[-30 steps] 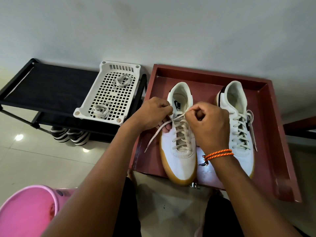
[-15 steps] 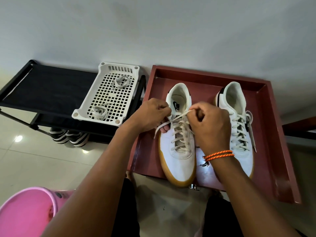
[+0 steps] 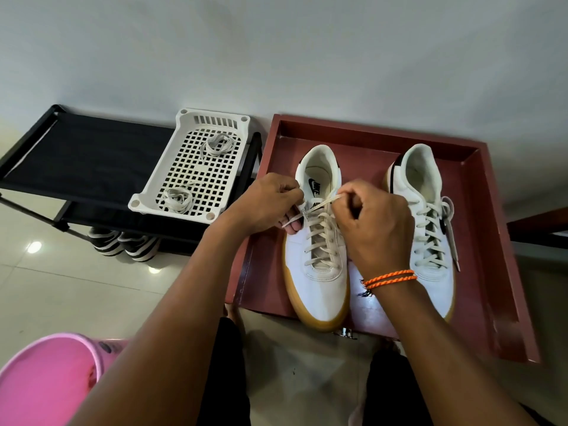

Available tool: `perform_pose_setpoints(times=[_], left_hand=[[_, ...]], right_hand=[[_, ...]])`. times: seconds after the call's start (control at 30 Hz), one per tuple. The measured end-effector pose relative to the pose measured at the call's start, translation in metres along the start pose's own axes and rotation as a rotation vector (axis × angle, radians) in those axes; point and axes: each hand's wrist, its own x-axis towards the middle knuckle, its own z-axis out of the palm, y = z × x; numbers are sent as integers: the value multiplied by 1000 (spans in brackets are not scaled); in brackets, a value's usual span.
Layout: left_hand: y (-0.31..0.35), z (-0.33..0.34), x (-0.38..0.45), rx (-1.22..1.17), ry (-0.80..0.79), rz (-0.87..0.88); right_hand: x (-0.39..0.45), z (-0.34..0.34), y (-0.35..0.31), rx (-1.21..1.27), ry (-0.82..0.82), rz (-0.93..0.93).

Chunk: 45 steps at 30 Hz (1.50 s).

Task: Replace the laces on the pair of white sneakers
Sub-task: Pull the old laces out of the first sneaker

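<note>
Pale wall above, tiled floor below, and I'm watching the red tray [image 3: 491, 241] at centre right. My left hand [image 3: 267, 204] and right hand [image 3: 372, 222] are pinching the lace [image 3: 325, 201]; its loose left tail is shortening, so threading is nearing the top. The left sneaker [image 3: 319, 278] is pointing toe-down in frame, lengthwise vertical.

Left hand [image 3: 264, 204] and right hand [image 3: 373, 222] each pinch an end of the cream lace [image 3: 322, 233] at the left sneaker [image 3: 318, 272]'s top eyelets; right sneaker [image 3: 430, 235] just beyond the right hand.
</note>
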Motion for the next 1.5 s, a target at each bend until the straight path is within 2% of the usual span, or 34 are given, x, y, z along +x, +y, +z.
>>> perform_pose_setpoints(times=[0.13,0.23,0.33,0.4,0.43,0.5,0.57,0.73,0.87,1.0,1.13,1.3,1.43,1.5], left_hand=[[-2,0,1,12,-2,-8],[0,0,0,15,13,-12],[0,3,-4,100,89,24],[-1,9,-5,247,211,88],[-1,12,-7,332,286,126],[-1,18,-12,443,399,201],[-1,25,-23,461,443,250],[-3,68,-60,494,363,198],[-1,72,-45,460,467,193],[6,66,-30,259,541,269],[16,59,-24,-199,417,296],[27,37,-26,-692,333,274],[20,15,-27,-1125,252,245],[19,12,-24,-1168,250,193]], right_hand=[[8,-6,4,89,106,78],[19,-13,16,186,262,149],[28,-23,24,518,280,223],[28,-30,22,771,246,252],[26,-33,22,808,230,252],[24,-34,24,691,156,242],[20,-29,31,503,-6,237],[11,-11,37,206,-327,155],[7,-9,37,127,-435,144],[10,-11,41,161,-412,152],[11,-4,37,340,-360,99],[7,-4,25,549,-458,78],[14,-20,24,792,-561,133],[14,-28,22,869,-670,209]])
